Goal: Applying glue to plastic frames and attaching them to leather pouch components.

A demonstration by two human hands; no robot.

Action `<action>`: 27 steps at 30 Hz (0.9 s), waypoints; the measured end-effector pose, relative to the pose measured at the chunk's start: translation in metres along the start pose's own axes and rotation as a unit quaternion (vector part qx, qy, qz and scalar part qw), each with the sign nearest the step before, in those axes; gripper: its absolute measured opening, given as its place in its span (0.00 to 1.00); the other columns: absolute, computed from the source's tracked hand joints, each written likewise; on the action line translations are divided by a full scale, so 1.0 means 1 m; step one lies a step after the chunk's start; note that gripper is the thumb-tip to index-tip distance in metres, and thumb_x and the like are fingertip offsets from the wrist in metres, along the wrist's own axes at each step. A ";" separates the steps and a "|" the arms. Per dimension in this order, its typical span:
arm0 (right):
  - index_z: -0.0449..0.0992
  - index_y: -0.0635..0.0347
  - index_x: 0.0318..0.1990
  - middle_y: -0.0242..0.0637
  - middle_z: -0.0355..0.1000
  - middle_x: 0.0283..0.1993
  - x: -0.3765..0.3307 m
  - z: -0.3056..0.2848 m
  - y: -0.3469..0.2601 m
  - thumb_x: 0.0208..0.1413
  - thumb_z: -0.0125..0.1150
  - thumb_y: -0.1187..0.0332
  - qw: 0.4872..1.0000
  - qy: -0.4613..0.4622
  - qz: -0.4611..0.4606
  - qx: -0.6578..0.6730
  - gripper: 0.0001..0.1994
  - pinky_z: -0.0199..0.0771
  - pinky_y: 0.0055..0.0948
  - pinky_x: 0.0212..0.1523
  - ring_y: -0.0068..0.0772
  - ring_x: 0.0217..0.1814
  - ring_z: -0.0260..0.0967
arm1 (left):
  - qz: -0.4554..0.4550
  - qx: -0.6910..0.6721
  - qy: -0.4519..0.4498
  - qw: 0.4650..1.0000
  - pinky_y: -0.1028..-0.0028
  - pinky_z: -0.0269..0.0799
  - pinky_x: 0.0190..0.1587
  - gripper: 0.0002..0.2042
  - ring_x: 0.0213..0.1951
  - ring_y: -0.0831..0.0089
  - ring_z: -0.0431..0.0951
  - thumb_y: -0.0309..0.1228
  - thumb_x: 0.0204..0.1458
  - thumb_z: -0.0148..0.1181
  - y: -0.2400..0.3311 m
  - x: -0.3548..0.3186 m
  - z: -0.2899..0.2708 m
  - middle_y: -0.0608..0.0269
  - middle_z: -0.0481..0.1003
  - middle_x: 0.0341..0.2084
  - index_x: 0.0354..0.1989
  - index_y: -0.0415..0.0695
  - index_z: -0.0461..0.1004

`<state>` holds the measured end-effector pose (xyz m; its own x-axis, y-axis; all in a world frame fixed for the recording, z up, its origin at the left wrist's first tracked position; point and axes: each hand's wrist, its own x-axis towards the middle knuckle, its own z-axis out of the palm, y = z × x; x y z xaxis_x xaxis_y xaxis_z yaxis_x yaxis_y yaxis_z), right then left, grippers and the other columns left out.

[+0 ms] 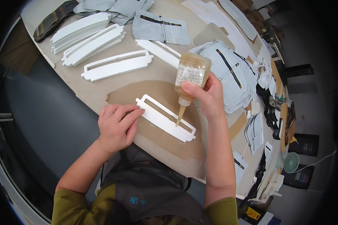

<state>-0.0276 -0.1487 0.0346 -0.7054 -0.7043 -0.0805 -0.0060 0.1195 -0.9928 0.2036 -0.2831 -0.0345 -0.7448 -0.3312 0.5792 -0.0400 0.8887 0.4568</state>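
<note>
**Laying adhesive along the slotted white frame**

I am holding the glue bottle [191,73] in the right hand [208,95], the grip closed around its lower body with the thumb across the front, just above the neck. The bottle is tipped nozzle-down, and the nozzle tip [178,120] is meeting the white frame [165,118] on the rail along the long slot, toward the frame's right end. To do this step well, in my judgement, I should be keeping the squeeze light and even, drawing the tip steadily along the rail so the bead stays narrow and does not spill into the slot or over the outer edge.

I am pressing the left hand [116,127] flat, fingers together and extended, with the fingertips [136,112] bearing on the frame's left end; this grip is holding nothing, only pinning the piece. It should be staying clear of the glued rail.

The frame is lying slantwise on a tan paper sheet [169,150] on the table [97,90], just in front of my body. Both forearms are coming in from the lower edge, the right one rising steeply to a bent wrist, the left one angled inward.

Farther out, more white frames [116,65] are lying singly and in stacks, well apart from the work, and grey leather pieces [229,75] are piled just beyond the right hand.
</note>
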 end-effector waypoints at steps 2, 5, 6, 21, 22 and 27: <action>0.75 0.66 0.53 0.37 0.79 0.46 -0.004 -0.009 0.000 0.44 0.79 0.69 1.000 0.003 0.009 -0.006 0.28 0.78 0.27 0.49 0.25 0.45 0.78 | 0.005 -0.005 -0.001 1.000 0.67 0.66 0.43 0.13 0.38 0.64 0.74 0.24 0.45 0.63 0.000 0.001 0.001 0.68 0.80 0.40 0.41 0.48 0.81; 0.75 0.65 0.53 0.36 0.79 0.46 -0.010 -0.022 0.002 0.44 0.79 0.69 1.000 0.000 0.015 -0.001 0.28 0.78 0.27 0.48 0.24 0.45 0.77 | -0.002 -0.002 -0.008 1.000 0.67 0.66 0.43 0.12 0.38 0.63 0.75 0.23 0.45 0.63 0.000 0.002 0.002 0.66 0.80 0.41 0.40 0.47 0.81; 0.75 0.66 0.54 0.38 0.79 0.47 -0.013 -0.026 0.002 0.42 0.79 0.69 1.000 0.003 0.023 -0.010 0.29 0.77 0.28 0.51 0.27 0.46 0.78 | 0.001 -0.008 -0.009 1.000 0.67 0.66 0.43 0.12 0.38 0.63 0.75 0.23 0.45 0.63 0.000 0.003 0.003 0.66 0.80 0.41 0.40 0.47 0.81; 0.64 0.64 0.65 0.40 0.71 0.61 -0.012 -0.017 -0.005 0.49 0.76 0.64 0.958 0.064 -0.081 0.267 0.37 0.73 0.36 0.59 0.34 0.55 0.75 | -0.009 -0.020 0.019 1.000 0.68 0.66 0.42 0.13 0.36 0.66 0.74 0.24 0.41 0.64 0.001 -0.003 0.001 0.71 0.80 0.41 0.38 0.49 0.81; 0.64 0.64 0.65 0.40 0.71 0.61 -0.010 -0.001 -0.009 0.49 0.76 0.64 0.958 0.057 -0.079 0.268 0.37 0.73 0.36 0.59 0.34 0.55 0.75 | -0.014 -0.016 0.021 1.000 0.68 0.66 0.42 0.13 0.36 0.66 0.74 0.24 0.41 0.64 0.001 -0.004 0.000 0.71 0.80 0.41 0.38 0.49 0.81; 0.72 0.66 0.57 0.39 0.76 0.51 -0.008 0.052 -0.013 0.48 0.78 0.73 0.980 -0.020 -0.173 0.096 0.28 0.76 0.31 0.54 0.31 0.51 0.75 | -0.011 -0.018 0.025 0.999 0.70 0.66 0.42 0.13 0.36 0.69 0.74 0.26 0.41 0.66 -0.002 -0.003 0.002 0.74 0.80 0.41 0.38 0.50 0.81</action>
<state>0.0146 -0.1812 0.0431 -0.6563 -0.7064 0.2651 -0.1044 -0.2629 -0.9591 0.2045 -0.2830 -0.0379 -0.7104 -0.3668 0.6007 -0.0321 0.8694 0.4930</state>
